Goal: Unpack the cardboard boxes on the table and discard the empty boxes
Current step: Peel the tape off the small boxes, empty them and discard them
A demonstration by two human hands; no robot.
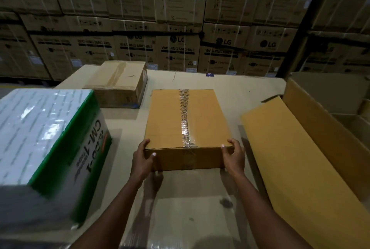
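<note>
A sealed tan cardboard box [168,120] lies flat in the middle of the table [240,92], with a strip of printed clear tape running down its top. My left hand [143,158] grips its near left corner, thumb on the front face. My right hand [233,156] grips its near right corner. Behind it to the left stands a second sealed box [120,82], browner, with plain tape. A white and green box [46,134] wrapped in glossy film sits at the left.
A large open cardboard box [324,132] stands at the right with one long flap [290,160] lying out over the table. Stacked washing-machine cartons [176,48] form a wall behind the table.
</note>
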